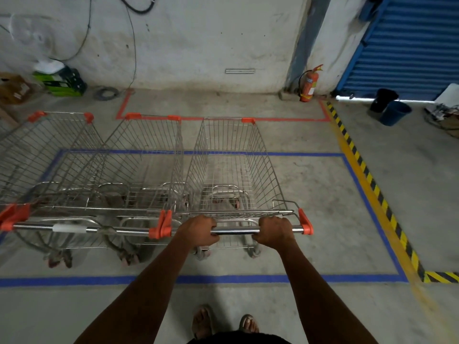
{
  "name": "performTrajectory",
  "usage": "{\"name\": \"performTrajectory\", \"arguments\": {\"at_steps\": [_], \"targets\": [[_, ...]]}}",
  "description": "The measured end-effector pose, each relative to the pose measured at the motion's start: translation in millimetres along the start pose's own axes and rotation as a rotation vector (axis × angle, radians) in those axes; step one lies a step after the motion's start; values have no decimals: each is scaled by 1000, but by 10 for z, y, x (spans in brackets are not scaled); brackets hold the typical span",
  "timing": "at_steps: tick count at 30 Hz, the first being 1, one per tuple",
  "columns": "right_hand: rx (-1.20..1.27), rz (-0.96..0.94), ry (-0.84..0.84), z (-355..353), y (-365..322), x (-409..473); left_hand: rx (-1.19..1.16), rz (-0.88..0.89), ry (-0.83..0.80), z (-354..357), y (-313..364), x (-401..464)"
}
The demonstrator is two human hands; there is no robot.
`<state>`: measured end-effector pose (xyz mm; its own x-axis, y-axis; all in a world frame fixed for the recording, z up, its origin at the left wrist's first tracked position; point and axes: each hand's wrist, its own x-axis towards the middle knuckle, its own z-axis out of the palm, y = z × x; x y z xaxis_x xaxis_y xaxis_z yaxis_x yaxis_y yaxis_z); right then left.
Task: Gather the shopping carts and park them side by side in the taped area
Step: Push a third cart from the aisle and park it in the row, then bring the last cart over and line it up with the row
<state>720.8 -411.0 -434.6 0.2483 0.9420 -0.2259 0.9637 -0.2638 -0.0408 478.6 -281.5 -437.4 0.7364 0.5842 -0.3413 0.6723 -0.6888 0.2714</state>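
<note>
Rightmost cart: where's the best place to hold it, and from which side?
Hold the rightmost cart by its rear handle bar, from behind. The bar lies crosswise at the near end, and both hands, left and right, already wrap it.

Three wire-mesh steel shopping carts are lined side by side: the right cart [233,170], middle cart [146,167], left cart [47,160], within the blue floor-tape rectangle [367,194]. A cylindrical fire extinguisher [308,84] is stood against the wall behind.

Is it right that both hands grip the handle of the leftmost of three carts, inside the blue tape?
Not quite. In the head view the left hand and right hand grip the handle of the rightmost cart, not the leftmost. Three carts and blue tape are correct.
</note>
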Motion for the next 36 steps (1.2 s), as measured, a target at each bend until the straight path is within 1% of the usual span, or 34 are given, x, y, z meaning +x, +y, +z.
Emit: {"name": "performTrajectory", "arguments": {"at_steps": [2, 4, 7, 10, 14, 16, 19, 22, 27, 31, 36], "targets": [[39, -6, 19, -6, 13, -27, -9, 44, 16, -20, -2, -1], [67, -11, 92, -4, 28, -79, -16, 84, 62, -39, 19, -29], [95, -40, 209, 16, 16, -191, -35, 148, 199, -92, 56, -20], [127, -42, 335, 34, -5, -359, -68, 247, 309, -188, 219, 52], [156, 49, 412, -14, 2, -657, -140, 334, 358, -281, 677, 101], [147, 139, 431, -38, 13, -887, -158, 393, 363, -270, 973, 79], [126, 337, 466, -26, 81, -1405, -148, 506, 333, -219, 1481, -54], [136, 541, 506, 34, 177, -2075, -177, 667, 291, -119, 1999, -316], [122, 824, 599, 253, 144, -3391, -175, 856, 214, 183, 2782, -983], [110, 1001, 628, 514, -160, -4497, -198, 993, 126, 601, 3276, -1749], [117, 1171, 611, 812, -817, -5764, -250, 1098, 2, 1218, 3681, -2757]]}}
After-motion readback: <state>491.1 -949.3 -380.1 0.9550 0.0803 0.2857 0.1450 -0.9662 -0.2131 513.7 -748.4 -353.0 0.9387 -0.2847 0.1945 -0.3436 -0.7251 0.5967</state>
